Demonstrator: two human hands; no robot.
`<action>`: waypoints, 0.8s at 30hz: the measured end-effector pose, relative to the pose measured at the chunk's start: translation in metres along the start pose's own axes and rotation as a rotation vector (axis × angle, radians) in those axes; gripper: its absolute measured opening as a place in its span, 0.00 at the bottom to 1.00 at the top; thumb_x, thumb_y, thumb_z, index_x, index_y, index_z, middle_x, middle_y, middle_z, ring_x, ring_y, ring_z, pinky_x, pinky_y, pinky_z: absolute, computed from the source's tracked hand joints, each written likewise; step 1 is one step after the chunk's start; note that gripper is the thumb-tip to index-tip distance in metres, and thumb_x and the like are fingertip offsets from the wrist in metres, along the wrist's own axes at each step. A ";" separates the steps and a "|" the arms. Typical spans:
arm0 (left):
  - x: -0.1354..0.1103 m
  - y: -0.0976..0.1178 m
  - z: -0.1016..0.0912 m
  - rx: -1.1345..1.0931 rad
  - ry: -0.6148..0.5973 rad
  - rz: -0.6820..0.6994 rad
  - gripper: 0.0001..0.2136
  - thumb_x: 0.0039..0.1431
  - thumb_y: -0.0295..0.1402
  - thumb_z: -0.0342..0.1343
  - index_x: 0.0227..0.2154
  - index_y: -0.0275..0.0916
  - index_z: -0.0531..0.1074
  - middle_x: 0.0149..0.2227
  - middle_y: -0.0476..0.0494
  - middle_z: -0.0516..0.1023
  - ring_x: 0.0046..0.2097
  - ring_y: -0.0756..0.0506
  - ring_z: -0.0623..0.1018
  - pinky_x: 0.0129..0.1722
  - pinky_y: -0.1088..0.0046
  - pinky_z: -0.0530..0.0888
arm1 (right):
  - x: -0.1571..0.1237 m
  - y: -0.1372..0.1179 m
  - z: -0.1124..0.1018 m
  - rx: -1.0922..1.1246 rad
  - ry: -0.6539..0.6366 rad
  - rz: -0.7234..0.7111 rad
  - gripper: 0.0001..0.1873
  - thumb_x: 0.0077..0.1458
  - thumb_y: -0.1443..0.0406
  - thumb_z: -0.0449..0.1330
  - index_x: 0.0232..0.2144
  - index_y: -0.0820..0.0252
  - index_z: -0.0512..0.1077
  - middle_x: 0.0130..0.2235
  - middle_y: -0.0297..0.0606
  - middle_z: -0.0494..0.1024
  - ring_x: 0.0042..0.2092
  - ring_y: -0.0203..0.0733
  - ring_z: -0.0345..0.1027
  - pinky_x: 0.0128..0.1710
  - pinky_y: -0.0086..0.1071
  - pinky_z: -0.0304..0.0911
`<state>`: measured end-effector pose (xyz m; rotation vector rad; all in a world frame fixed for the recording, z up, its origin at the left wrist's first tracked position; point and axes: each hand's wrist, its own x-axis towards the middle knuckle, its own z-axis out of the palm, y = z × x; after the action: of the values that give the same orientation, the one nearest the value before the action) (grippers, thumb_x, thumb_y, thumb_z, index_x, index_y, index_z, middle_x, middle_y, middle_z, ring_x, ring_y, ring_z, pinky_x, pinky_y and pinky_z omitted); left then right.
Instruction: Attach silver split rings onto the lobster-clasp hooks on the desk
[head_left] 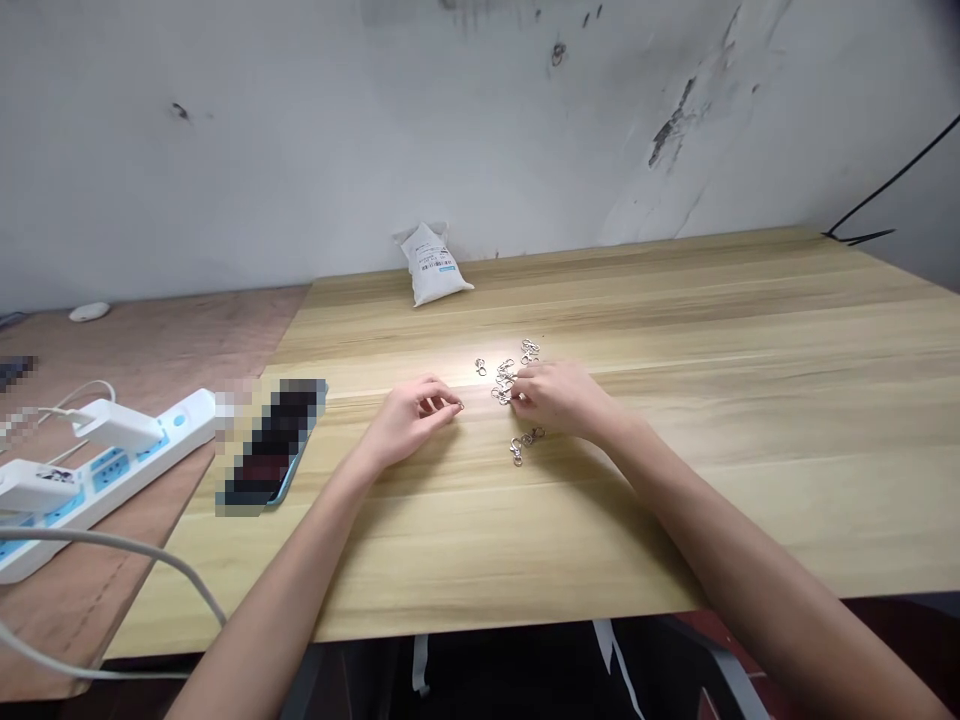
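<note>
Small silvery swivel clasps (505, 376) lie in a loose pile near the middle of the wooden table. My right hand (559, 398) reaches into the right side of this pile, fingers closed and pointing left; its fingertips touch the clasps, and what they pinch is partly hidden. To the left, my left hand (411, 420) rests low over the table with thumb and forefinger pinched on a tiny shiny metal piece (461, 406), only its end showing. A single clasp (481, 367) lies apart behind the hands, a few more clasps (517, 452) in front of my right hand.
A white plastic packet (435, 268) with a label stands near the wall. On the left lies a phone (294, 455) in a blue-green case. A white power strip (187, 415) with chargers and cables (161, 550) sits on the brown surface at far left.
</note>
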<state>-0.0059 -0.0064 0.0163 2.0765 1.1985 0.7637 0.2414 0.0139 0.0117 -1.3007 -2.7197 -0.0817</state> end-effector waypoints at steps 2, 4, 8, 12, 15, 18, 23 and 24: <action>0.000 0.000 0.002 -0.013 0.014 0.004 0.06 0.59 0.35 0.58 0.32 0.40 0.77 0.35 0.45 0.79 0.35 0.48 0.76 0.34 0.72 0.73 | 0.002 -0.003 0.001 -0.037 -0.003 -0.012 0.12 0.55 0.70 0.54 0.23 0.60 0.74 0.29 0.41 0.78 0.31 0.41 0.68 0.29 0.34 0.49; -0.001 0.000 0.004 -0.013 0.024 -0.011 0.05 0.58 0.34 0.58 0.32 0.40 0.77 0.35 0.45 0.80 0.36 0.48 0.77 0.35 0.72 0.74 | 0.003 -0.005 0.002 -0.037 0.009 0.002 0.10 0.54 0.71 0.54 0.23 0.61 0.73 0.29 0.41 0.78 0.32 0.41 0.68 0.30 0.33 0.49; -0.001 0.000 0.005 0.010 0.036 0.009 0.04 0.57 0.32 0.58 0.30 0.40 0.77 0.34 0.46 0.80 0.38 0.47 0.77 0.38 0.70 0.75 | 0.003 -0.004 0.005 0.088 0.059 0.063 0.06 0.52 0.71 0.56 0.27 0.59 0.73 0.31 0.39 0.79 0.33 0.41 0.69 0.29 0.31 0.48; 0.000 -0.001 0.005 0.092 0.073 0.086 0.05 0.59 0.31 0.57 0.32 0.41 0.79 0.34 0.45 0.79 0.38 0.46 0.76 0.40 0.68 0.73 | 0.000 -0.007 0.006 0.338 0.149 0.088 0.04 0.53 0.69 0.57 0.30 0.58 0.73 0.30 0.34 0.78 0.31 0.35 0.67 0.29 0.28 0.50; 0.001 -0.002 0.006 0.127 0.072 0.122 0.07 0.60 0.31 0.57 0.36 0.41 0.80 0.34 0.44 0.79 0.37 0.46 0.75 0.38 0.68 0.72 | -0.001 -0.017 0.007 0.496 0.206 0.077 0.05 0.55 0.68 0.57 0.31 0.59 0.73 0.28 0.32 0.77 0.28 0.33 0.66 0.29 0.27 0.52; 0.001 -0.005 0.009 0.135 0.048 0.141 0.07 0.62 0.33 0.57 0.39 0.42 0.80 0.34 0.44 0.79 0.37 0.46 0.75 0.38 0.68 0.72 | 0.001 -0.029 0.012 0.575 0.250 0.090 0.06 0.57 0.66 0.57 0.32 0.58 0.75 0.27 0.32 0.77 0.27 0.32 0.66 0.29 0.27 0.53; 0.000 -0.007 0.011 0.149 0.024 0.150 0.06 0.61 0.32 0.58 0.36 0.40 0.79 0.33 0.45 0.79 0.37 0.45 0.75 0.38 0.68 0.71 | 0.003 -0.039 0.019 0.681 0.281 0.089 0.07 0.58 0.65 0.59 0.31 0.58 0.76 0.24 0.31 0.76 0.25 0.31 0.65 0.28 0.26 0.54; 0.000 -0.007 0.011 0.154 0.022 0.148 0.05 0.61 0.32 0.58 0.35 0.40 0.79 0.32 0.45 0.79 0.36 0.45 0.75 0.37 0.68 0.71 | 0.004 -0.040 0.020 0.708 0.283 0.071 0.07 0.58 0.65 0.59 0.31 0.58 0.76 0.24 0.31 0.76 0.25 0.31 0.64 0.28 0.26 0.54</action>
<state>-0.0013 -0.0062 0.0039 2.3098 1.1574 0.7849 0.2062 -0.0062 -0.0074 -1.0584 -2.1444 0.5968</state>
